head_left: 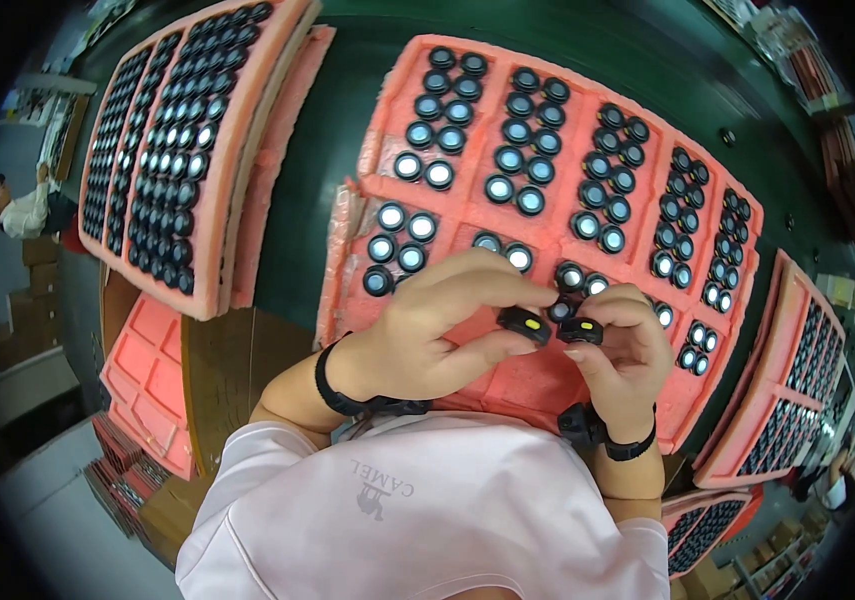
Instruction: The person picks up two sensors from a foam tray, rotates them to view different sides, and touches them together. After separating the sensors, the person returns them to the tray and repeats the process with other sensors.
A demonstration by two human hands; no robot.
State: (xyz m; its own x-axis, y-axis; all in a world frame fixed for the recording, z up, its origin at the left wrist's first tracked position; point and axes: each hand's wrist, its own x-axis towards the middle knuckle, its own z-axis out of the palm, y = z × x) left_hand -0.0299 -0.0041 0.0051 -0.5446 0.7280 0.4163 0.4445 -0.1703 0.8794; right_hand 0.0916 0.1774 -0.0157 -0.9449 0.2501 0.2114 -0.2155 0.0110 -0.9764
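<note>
My left hand pinches a small black round unit between thumb and fingers. A bright yellow oval shows on its side. In my right hand is a second black unit of the same look, also with a yellow oval facing me. The two units are held close together, over the near part of a pink foam tray. Its compartments hold paired rows of black round units with pale shiny discs on top. My hands hide part of the tray's near rows.
Stacked pink trays of similar units stand to the left and right. A green table lies under the trays. A loose black unit rests beyond the tray. Pink compartment trays lie lower left. Another person is at far left.
</note>
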